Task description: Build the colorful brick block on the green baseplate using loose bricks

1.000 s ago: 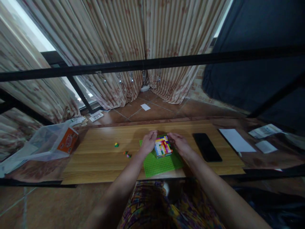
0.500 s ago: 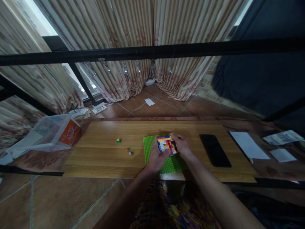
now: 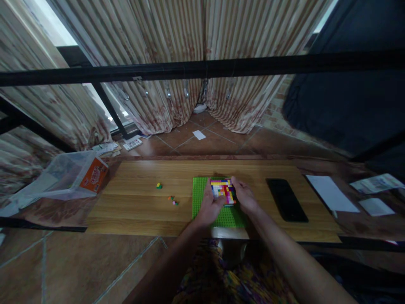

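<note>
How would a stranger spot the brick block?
On the wooden table, find the green board. Between the left hand and right hand there is the brick block, its patchwork top many-coloured and far bigger than the loose bricks.

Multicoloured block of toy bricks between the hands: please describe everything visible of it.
The multicoloured block of toy bricks looks plastic, low and squarish, its upward face patterned white, yellow, red and blue. The left hand, overlapping its near left corner, and the right hand hold its sides, above the green studded baseplate; whether it touches that is unclear.
</note>
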### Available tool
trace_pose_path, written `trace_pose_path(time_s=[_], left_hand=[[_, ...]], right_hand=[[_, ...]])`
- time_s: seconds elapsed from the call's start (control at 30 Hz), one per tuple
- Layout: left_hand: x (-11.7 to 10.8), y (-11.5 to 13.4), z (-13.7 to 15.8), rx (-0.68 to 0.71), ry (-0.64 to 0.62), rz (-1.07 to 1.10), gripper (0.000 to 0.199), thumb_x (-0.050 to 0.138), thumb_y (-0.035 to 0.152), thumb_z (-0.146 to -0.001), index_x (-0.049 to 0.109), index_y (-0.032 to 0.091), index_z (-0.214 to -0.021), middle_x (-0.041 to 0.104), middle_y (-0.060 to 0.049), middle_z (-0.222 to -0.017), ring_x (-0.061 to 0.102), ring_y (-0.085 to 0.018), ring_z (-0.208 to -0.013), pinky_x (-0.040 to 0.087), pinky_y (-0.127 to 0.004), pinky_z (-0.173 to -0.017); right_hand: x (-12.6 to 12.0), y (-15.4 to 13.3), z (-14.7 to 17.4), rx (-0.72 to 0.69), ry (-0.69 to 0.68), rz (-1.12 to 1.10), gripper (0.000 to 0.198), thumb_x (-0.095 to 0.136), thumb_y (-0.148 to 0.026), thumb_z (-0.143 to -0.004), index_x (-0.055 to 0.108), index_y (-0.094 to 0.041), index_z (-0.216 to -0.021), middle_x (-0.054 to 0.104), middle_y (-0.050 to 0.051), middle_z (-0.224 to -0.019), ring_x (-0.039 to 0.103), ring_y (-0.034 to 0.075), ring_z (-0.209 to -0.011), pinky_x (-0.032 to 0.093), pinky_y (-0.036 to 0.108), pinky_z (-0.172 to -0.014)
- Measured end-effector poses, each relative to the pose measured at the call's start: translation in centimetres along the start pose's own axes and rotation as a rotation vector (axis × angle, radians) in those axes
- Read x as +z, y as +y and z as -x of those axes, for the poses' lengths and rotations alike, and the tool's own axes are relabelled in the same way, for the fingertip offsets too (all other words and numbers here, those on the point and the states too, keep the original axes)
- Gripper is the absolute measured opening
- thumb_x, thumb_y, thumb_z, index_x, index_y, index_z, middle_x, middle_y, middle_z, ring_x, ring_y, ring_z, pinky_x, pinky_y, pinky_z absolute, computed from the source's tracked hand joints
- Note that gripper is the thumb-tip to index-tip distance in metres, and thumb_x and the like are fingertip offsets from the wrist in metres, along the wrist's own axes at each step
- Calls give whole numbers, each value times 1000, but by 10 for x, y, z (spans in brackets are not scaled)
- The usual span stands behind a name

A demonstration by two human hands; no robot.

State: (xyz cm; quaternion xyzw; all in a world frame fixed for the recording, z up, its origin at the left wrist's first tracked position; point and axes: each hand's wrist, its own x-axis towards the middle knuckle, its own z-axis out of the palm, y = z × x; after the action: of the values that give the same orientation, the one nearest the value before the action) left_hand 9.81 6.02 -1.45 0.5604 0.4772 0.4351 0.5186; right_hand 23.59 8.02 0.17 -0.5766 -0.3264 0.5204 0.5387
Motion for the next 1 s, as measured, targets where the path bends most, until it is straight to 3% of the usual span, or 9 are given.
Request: trace_pose_path(time_s=[0.13, 0.27, 0.37, 0.47, 0.6, 0.73, 0.8, 0.87, 1.0], left_hand=[[1, 8, -11, -14, -4, -25, 79, 62, 21, -74, 29, 20, -145, 55, -10, -132, 50, -25, -122, 36, -41, -108], [5, 14, -15, 5, 4, -62, 79, 64, 23, -74, 30, 20, -145, 51, -11, -138, 47, -26, -126, 33, -42, -110], [-1, 13, -1, 79, 37, -115, 78, 66, 30, -75, 31, 18, -144, 46, -13, -142, 43, -27, -130, 31, -43, -112], [-24, 5, 25, 157, 123, -202, 69, 62, 32, -78, 36, 20, -141, 44, -12, -144, 39, -27, -133, 30, -46, -113], [-85, -8, 54, 174, 331, -318, 54, 54, 23, -81, 45, 20, -134, 53, -11, -134, 47, -25, -125, 36, -47, -109], [-161, -13, 51, 127, 553, -586, 51, 51, 14, -78, 48, 20, -129, 53, -11, -132, 47, -25, -125, 36, -46, -109], [-190, -13, 40, 138, 543, -712, 49, 47, 12, -79, 49, 18, -128, 52, -12, -133, 46, -25, -126, 36, -46, -109], [-209, -13, 28, 169, 465, -787, 49, 45, 9, -79, 49, 17, -128, 52, -12, -132, 46, -24, -126, 37, -45, -108], [-219, -17, 7, 199, 271, -911, 49, 49, 8, -77, 51, 15, -126, 57, -13, -127, 50, -25, -121, 39, -46, -106]], right_hand=[[-9, 6, 4, -68, 65, -50, 53, 56, -68, -74, 71, -19, -86, 74, 8, -89, 69, 24, -82, 54, 35, -71], [-20, 18, 17, -157, 281, 19, 46, 60, -61, -75, 70, -19, -92, 73, 8, -97, 67, 24, -89, 53, 35, -73], [-30, 21, 38, -179, 364, 72, 43, 62, -56, -76, 69, -18, -96, 72, 8, -98, 66, 23, -88, 52, 35, -75], [-32, 15, 66, -213, 418, 202, 41, 62, -53, -76, 68, -19, -97, 71, 8, -99, 66, 23, -87, 51, 37, -80], [-13, 7, 105, -301, 226, 449, 31, 60, -49, -80, 70, -23, -94, 71, 7, -99, 65, 25, -94, 49, 38, -86], [31, 16, 117, -460, -247, 623, 23, 52, -39, -88, 68, -26, -97, 69, 5, -99, 64, 23, -93, 50, 34, -81], [58, 24, 110, -534, -363, 737, 22, 48, -33, -90, 66, -25, -100, 68, 6, -96, 64, 23, -92, 50, 34, -81], [85, 31, 98, -611, -389, 858, 22, 48, -28, -90, 64, -23, -104, 67, 7, -98, 62, 24, -94, 49, 37, -85], [134, 41, 76, -694, -390, 1076, 28, 54, -25, -87, 59, -17, -113, 63, 12, -108, 58, 27, -102, 47, 39, -89]])
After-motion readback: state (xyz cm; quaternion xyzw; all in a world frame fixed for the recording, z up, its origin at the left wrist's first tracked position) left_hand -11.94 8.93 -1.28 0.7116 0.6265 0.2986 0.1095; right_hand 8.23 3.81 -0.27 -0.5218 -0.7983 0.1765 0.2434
